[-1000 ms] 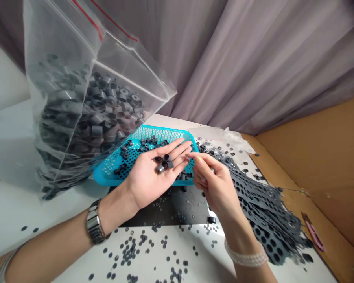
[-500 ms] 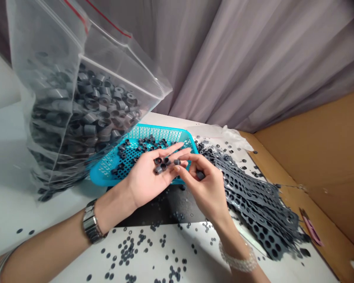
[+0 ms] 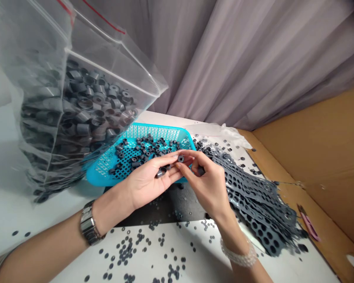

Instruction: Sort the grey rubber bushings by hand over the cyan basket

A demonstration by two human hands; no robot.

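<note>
My left hand lies palm up over the near edge of a turquoise perforated basket. Its fingers curl a little around a few small dark grey rings. My right hand meets it from the right and pinches one grey ring between thumb and forefinger at the left fingertips. Another dark piece sits tucked against the right palm. Several more rings lie in the basket.
A big clear zip bag full of grey rings leans at the left. A heap of punched grey rubber strips lies to the right. Small dark discs dot the white table. A cardboard wall and pink snips stand at the right.
The right hand moved left to the left palm and picked a ring up between thumb and forefinger. The left fingers curled inward slightly. The view shifted a little right.
</note>
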